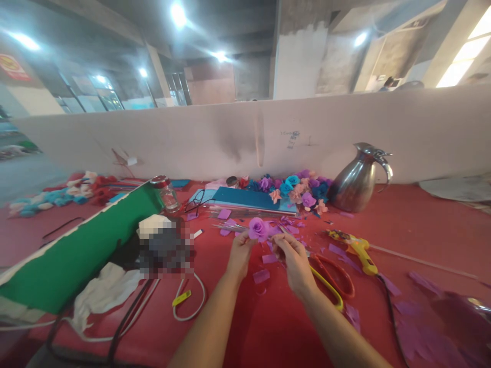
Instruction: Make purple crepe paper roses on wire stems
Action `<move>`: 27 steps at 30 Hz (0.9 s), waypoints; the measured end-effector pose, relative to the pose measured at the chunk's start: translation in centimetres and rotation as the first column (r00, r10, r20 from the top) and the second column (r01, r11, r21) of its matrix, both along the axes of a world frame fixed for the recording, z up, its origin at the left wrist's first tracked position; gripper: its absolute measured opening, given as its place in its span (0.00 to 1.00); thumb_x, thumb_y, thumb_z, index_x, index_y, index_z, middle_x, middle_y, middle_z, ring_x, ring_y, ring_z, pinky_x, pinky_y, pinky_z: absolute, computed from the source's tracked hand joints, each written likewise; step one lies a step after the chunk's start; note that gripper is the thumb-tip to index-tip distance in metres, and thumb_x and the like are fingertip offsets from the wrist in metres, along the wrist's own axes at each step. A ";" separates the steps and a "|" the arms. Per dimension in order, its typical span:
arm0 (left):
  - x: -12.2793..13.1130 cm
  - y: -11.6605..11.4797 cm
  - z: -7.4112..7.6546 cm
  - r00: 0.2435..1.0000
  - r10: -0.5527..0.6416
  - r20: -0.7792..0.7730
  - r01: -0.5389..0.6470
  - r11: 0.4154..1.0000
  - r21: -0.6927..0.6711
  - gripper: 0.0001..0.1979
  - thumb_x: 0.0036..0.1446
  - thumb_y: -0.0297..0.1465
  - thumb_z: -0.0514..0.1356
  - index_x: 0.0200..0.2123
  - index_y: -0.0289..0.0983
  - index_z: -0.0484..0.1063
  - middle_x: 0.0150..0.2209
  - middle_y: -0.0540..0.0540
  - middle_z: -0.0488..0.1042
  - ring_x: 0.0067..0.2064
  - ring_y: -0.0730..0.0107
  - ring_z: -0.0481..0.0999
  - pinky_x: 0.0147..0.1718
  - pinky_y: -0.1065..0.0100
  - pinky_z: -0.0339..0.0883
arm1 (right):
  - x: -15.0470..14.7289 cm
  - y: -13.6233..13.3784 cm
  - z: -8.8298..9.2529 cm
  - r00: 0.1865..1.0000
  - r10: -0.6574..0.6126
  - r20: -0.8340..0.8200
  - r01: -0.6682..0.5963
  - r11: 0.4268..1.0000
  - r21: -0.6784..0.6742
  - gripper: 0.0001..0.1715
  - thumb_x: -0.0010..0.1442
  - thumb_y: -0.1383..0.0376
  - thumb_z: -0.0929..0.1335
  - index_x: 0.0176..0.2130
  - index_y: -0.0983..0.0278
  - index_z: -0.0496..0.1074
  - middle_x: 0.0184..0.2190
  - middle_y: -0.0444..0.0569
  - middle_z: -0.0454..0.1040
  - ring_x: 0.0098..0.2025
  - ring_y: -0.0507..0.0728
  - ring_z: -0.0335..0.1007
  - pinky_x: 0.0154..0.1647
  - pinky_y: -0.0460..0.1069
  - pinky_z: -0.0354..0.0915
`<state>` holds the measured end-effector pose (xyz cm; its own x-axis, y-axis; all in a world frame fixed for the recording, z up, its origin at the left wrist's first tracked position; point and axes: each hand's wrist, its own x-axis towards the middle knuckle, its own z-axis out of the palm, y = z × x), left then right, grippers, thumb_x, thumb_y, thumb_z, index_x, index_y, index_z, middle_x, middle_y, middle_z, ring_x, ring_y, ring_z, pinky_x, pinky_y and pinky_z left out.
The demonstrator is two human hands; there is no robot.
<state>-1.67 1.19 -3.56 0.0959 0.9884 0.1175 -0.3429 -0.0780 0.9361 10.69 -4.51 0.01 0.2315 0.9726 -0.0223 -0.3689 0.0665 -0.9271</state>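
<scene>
A purple paper rose [259, 228] is pinched in the fingers of my left hand [238, 255], above the red tabletop. Close beside it on the right, my right hand [294, 259] is closed with thumb and fingers together; what it grips is too small to make out. Scissors [337, 281] with red and yellow handles lie by my right wrist. Farther right is a yellow glue gun [360, 251] with a clear glue stick [422, 260] out of its back. Purple paper scraps [261, 276] are scattered under and around both hands.
Finished paper flowers [293, 186] are heaped at the back beside a blue sheet [245, 197]. A steel jug [355, 179] stands to their right. On the left are a glass jar [169, 197], a green panel [84, 250] and loose cables [199, 306]. A white partition [172, 138] bounds the table.
</scene>
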 end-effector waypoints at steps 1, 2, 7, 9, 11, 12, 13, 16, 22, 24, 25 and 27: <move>0.0 -0.1 0.1 1.000 0.001 -0.017 -0.001 1.000 0.005 0.07 0.44 0.30 0.63 0.29 0.36 0.78 0.29 0.48 0.76 0.35 0.67 0.70 0.42 0.66 0.60 | 0.0 0.0 0.0 1.000 -0.004 0.009 0.004 1.000 -0.002 0.12 0.47 0.57 0.70 0.22 0.63 0.70 0.18 0.41 0.65 0.21 0.49 0.56 0.22 0.45 0.51; 0.0 -0.2 0.3 0.999 0.002 -0.035 -0.002 1.000 0.009 0.07 0.44 0.30 0.63 0.29 0.36 0.78 0.29 0.48 0.76 0.35 0.67 0.70 0.42 0.66 0.60 | 0.0 0.0 0.0 1.000 -0.002 0.016 0.002 1.000 -0.007 0.14 0.47 0.56 0.69 0.21 0.63 0.71 0.18 0.42 0.66 0.20 0.49 0.57 0.22 0.46 0.52; 0.0 -0.4 0.6 0.996 0.016 -0.093 -0.011 0.999 0.051 0.08 0.43 0.28 0.61 0.29 0.37 0.79 0.31 0.47 0.77 0.37 0.64 0.71 0.44 0.64 0.61 | -0.1 0.1 0.1 0.996 0.048 0.071 -0.047 0.999 -0.019 0.20 0.48 0.51 0.70 0.18 0.63 0.70 0.15 0.44 0.68 0.17 0.49 0.58 0.20 0.46 0.53; -0.1 -0.3 0.5 0.994 0.026 -0.105 -0.018 0.997 0.080 0.08 0.43 0.27 0.61 0.29 0.37 0.79 0.33 0.46 0.77 0.38 0.63 0.71 0.45 0.63 0.61 | -0.2 0.1 0.2 0.994 0.061 0.091 -0.058 0.998 -0.035 0.21 0.47 0.51 0.70 0.17 0.64 0.70 0.14 0.44 0.68 0.17 0.49 0.57 0.20 0.46 0.53; -0.2 -0.2 0.4 0.991 0.051 -0.124 -0.039 0.995 0.096 0.09 0.42 0.26 0.61 0.29 0.38 0.80 0.34 0.46 0.77 0.39 0.63 0.71 0.45 0.64 0.61 | -0.3 0.1 0.2 0.993 0.067 0.099 -0.062 0.997 -0.055 0.21 0.46 0.51 0.71 0.16 0.64 0.69 0.14 0.44 0.68 0.16 0.49 0.57 0.19 0.46 0.52; -0.2 -0.2 0.3 0.989 0.067 -0.134 -0.054 0.994 0.099 0.09 0.42 0.25 0.61 0.28 0.38 0.80 0.34 0.46 0.77 0.39 0.63 0.71 0.45 0.64 0.61 | -0.3 0.1 0.2 0.993 0.068 0.097 -0.062 0.996 -0.062 0.21 0.46 0.51 0.70 0.16 0.64 0.69 0.14 0.44 0.68 0.15 0.49 0.56 0.19 0.46 0.52; -0.2 -0.1 0.3 0.986 0.081 -0.144 -0.066 0.993 0.103 0.09 0.41 0.25 0.61 0.28 0.39 0.80 0.34 0.46 0.77 0.39 0.63 0.71 0.45 0.64 0.61 | -0.4 0.2 0.2 0.993 0.069 0.092 -0.063 0.996 -0.066 0.21 0.46 0.51 0.70 0.16 0.63 0.69 0.14 0.44 0.68 0.15 0.49 0.56 0.18 0.46 0.51; -0.2 -0.1 0.3 0.984 0.098 -0.148 -0.081 0.990 0.113 0.07 0.41 0.26 0.62 0.26 0.38 0.79 0.33 0.47 0.77 0.39 0.63 0.71 0.43 0.64 0.61 | -0.4 0.2 0.0 0.994 0.076 0.077 -0.072 0.996 -0.058 0.18 0.46 0.54 0.70 0.17 0.63 0.68 0.14 0.43 0.67 0.15 0.48 0.55 0.18 0.46 0.51; 0.0 -0.1 0.3 0.988 0.070 -0.140 -0.055 0.993 0.104 0.07 0.43 0.28 0.63 0.28 0.38 0.80 0.33 0.47 0.77 0.39 0.64 0.71 0.43 0.65 0.61 | -0.5 0.2 0.1 0.996 0.077 0.040 -0.075 0.996 -0.046 0.12 0.45 0.58 0.70 0.20 0.64 0.70 0.14 0.41 0.66 0.16 0.47 0.55 0.19 0.45 0.50; 0.0 -0.2 0.3 0.988 0.058 -0.144 -0.045 0.995 0.093 0.06 0.43 0.29 0.63 0.28 0.38 0.80 0.33 0.47 0.77 0.39 0.64 0.71 0.43 0.65 0.61 | -0.5 0.2 0.1 0.997 0.069 0.020 -0.068 0.997 -0.043 0.11 0.45 0.59 0.70 0.20 0.64 0.69 0.14 0.40 0.66 0.16 0.48 0.55 0.19 0.45 0.50; 0.1 -0.2 0.4 0.988 0.059 -0.144 -0.047 0.995 0.084 0.06 0.43 0.29 0.63 0.28 0.38 0.80 0.32 0.47 0.77 0.38 0.64 0.71 0.43 0.65 0.60 | -0.5 0.2 0.1 0.998 0.065 0.006 -0.065 0.997 -0.039 0.10 0.45 0.60 0.70 0.20 0.64 0.69 0.14 0.40 0.66 0.16 0.48 0.56 0.19 0.45 0.50; 0.1 -0.3 0.5 0.988 0.061 -0.139 -0.053 0.997 0.064 0.07 0.43 0.29 0.63 0.28 0.38 0.80 0.32 0.47 0.77 0.38 0.64 0.71 0.43 0.65 0.60 | -0.4 0.1 -0.1 0.998 0.054 -0.026 -0.054 0.998 -0.035 0.10 0.46 0.60 0.69 0.21 0.63 0.68 0.14 0.40 0.66 0.17 0.48 0.56 0.19 0.45 0.49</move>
<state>-1.55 0.93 -3.05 0.0594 0.9843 0.1663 -0.2010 -0.1514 0.9678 10.32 -4.37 -0.07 0.1776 0.9821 -0.0626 -0.3943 0.0127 -0.9189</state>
